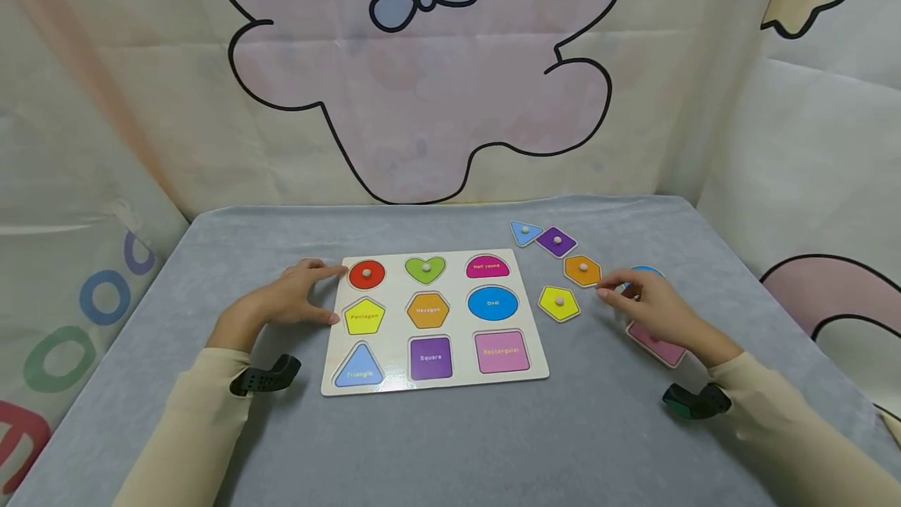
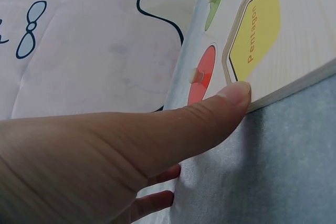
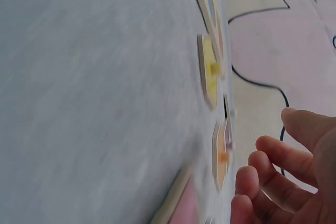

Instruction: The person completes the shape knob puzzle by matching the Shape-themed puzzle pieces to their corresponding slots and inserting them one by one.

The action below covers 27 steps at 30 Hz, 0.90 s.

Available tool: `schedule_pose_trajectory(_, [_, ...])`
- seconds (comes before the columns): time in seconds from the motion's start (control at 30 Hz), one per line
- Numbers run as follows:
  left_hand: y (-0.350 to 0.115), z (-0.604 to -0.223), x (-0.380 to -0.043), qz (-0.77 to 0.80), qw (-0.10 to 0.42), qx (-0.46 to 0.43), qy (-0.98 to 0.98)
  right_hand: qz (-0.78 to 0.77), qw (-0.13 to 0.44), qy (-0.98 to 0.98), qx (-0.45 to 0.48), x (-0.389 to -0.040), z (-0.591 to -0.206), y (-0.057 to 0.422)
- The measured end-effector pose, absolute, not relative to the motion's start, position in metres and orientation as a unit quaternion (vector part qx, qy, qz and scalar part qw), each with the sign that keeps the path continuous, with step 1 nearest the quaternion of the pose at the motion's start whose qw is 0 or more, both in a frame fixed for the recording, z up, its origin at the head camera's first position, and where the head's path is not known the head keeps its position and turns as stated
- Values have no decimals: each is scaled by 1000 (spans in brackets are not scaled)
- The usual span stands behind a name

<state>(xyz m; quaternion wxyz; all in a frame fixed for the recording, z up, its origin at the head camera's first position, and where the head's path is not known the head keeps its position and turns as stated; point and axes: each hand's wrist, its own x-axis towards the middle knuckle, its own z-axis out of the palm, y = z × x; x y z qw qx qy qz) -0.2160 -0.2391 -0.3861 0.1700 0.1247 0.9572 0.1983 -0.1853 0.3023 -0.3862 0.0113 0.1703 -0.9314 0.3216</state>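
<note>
A white wooden shape puzzle board [image 1: 396, 296] lies on the table. My left hand [image 1: 290, 293] touches its left edge, fingers spread and thumb [image 2: 210, 114] straight against the side by the printed pentagon. The red circle [image 1: 367, 275] and green heart [image 1: 425, 270], both knobbed, sit in the board's top row. My right hand [image 1: 655, 307] is held over the loose pieces right of the board, fingers bent loosely with nothing between them. Under it a blue piece [image 1: 647, 270] and a pink rectangle [image 1: 656, 344] are partly hidden. An orange hexagon [image 1: 582, 271] lies just left of its fingertips.
A yellow pentagon [image 1: 559, 303] lies close to the board's right edge. Farther back, a blue triangle [image 1: 525, 233] and a purple square [image 1: 557, 242] lie side by side. A grey cloth [image 1: 450, 444] covers the table, with a printed curtain behind it.
</note>
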Motion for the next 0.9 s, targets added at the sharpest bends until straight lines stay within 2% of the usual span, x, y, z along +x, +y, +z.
schedule_pose_trajectory(0.3, [-239, -384, -214, 199, 171, 127, 957, 320, 24, -936, 144, -175, -393, 336])
schedule_pose_trajectory(0.63, [-240, -386, -215, 198, 173, 132, 956, 327, 66, -935, 123, -164, -401, 366])
schedule_pose_trajectory(0.9, [-239, -385, -215, 195, 169, 132, 957, 330, 59, -938, 86, -157, -406, 387])
